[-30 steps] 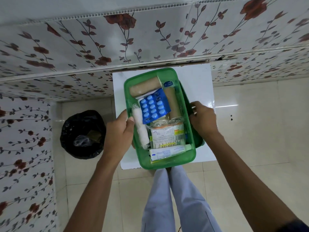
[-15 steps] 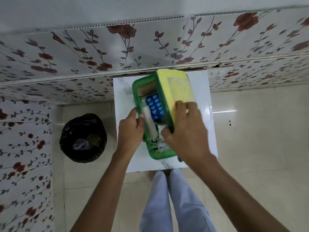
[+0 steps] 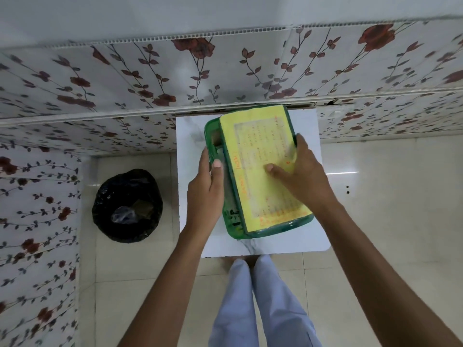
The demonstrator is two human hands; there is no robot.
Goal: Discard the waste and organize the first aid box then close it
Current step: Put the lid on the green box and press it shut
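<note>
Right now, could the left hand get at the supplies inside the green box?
Probably not: the yellow-labelled lid covers most of the box, leaving a narrow gap by the left hand.

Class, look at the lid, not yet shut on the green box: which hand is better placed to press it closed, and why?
Right hand: it lies flat on the yellow lid. The left hand grips the green box at its open side, steadying it.

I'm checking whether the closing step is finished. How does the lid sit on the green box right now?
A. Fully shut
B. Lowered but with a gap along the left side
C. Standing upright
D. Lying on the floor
B: the lid is down under the right hand, yet the green box still shows an open strip beside the left hand.
</note>
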